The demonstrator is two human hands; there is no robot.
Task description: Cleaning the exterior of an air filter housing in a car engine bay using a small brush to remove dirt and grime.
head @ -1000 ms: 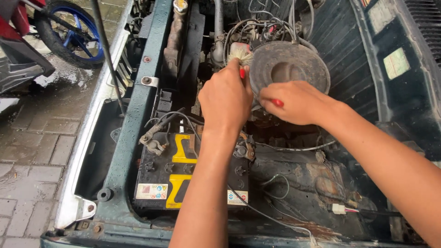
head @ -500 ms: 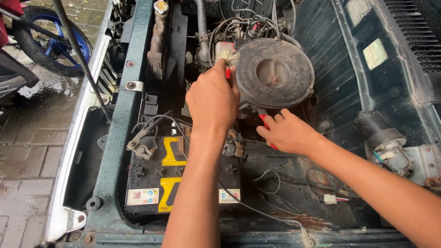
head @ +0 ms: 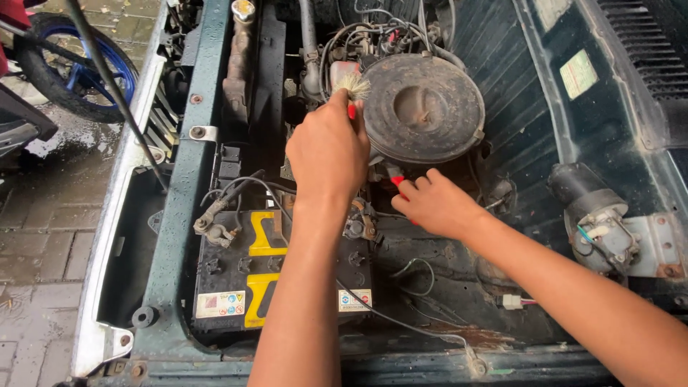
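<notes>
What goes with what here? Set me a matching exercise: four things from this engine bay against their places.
Things:
1. brush
2. battery
3. round cover
4. right hand

Places:
A. just below the round cover, at its near edge
B. held in the left hand
C. near left corner of the bay
D. top centre of the bay

Pairs: 1-B, 2-C, 3-D, 4-A

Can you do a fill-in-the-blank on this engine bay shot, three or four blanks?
1. The left hand holds a small ____ with pale bristles.
2. Its bristles lie at the rim of the round, dusty ____ cleaner housing.
3. The right hand reaches in just ____ that housing.
4. The black battery bears ____ markings on top.

Missing words: brush; air; below; yellow
</notes>
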